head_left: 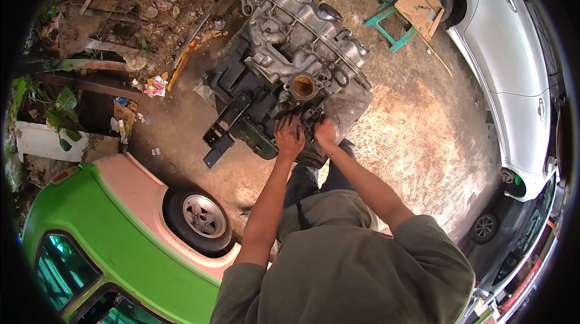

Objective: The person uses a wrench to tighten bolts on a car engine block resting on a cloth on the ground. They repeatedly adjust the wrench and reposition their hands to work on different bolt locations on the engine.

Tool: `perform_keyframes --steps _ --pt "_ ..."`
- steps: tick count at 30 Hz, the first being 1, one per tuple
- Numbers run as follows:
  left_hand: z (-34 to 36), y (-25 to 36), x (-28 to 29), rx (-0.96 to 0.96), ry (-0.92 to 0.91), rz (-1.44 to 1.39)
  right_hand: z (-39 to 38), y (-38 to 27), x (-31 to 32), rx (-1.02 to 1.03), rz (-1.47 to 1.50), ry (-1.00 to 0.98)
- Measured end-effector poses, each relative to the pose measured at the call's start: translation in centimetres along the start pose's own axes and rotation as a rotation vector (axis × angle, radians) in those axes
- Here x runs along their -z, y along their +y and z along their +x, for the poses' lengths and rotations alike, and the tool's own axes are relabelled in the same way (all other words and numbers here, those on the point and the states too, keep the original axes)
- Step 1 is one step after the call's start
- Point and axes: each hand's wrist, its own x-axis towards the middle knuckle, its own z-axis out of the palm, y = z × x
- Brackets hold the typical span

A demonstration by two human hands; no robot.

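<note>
A greasy car engine (294, 31) stands in front of me, its grey metal cover facing up. Nearest me on its top is a round opening (303, 86) with a brown inside. Just below that opening, my left hand (290, 135) lies on the engine's near side with the fingers stretched out, darkened by grime. Close beside it, my right hand (325, 133) is closed against a dark fitting (310, 119); what its fingers hold is hidden. A dark metal bracket (220, 133) sticks out from the engine's left side.
To the lower left is a green and pink car (121, 227). A silver car (507, 52) stands at the right, with a green stool (386, 19) and a cardboard piece (418, 8) by its wheel. Planks (90, 85) and litter cover the ground at the far left.
</note>
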Motion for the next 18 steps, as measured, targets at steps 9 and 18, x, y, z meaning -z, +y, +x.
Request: perform_keyframes --steps 9,18 --pt "0.0 -0.3 0.1 0.077 -0.106 -0.045 -0.4 2.4 1.3 -0.015 0.494 -0.184" --pt "0.2 0.0 0.3 0.09 -0.127 -0.077 -0.5 6.2 4.7 -0.127 0.931 -0.393"
